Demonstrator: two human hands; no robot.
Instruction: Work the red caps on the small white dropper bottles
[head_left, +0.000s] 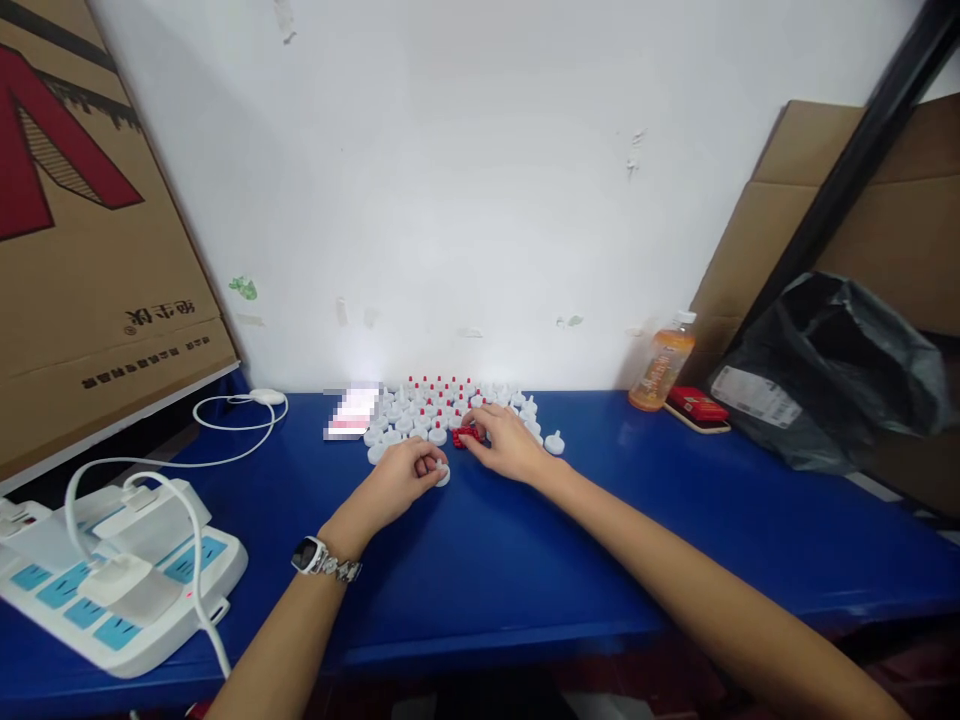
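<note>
My left hand [406, 474], with a watch on the wrist, pinches a white nozzle cap [442, 474] between thumb and fingers, low over the blue table. At a small heap of red tips [466, 437], my right hand [504, 440] has its thumb and fingers curled down on the pieces. Whether a single tip is between its fingers is too small to tell. Behind both hands several white nozzle caps [405, 424] stand in a cluster, some topped with red tips. One white nozzle cap [554, 443] stands apart to the right of my right hand.
A lit phone [352, 412] stands left of the cluster. A white power strip [142, 640] with plugs and cables lies at front left. An orange drink bottle [663, 365], a red box [697, 405] and a dark plastic bag [832, 370] are at right. The wall [480, 200] borders the table.
</note>
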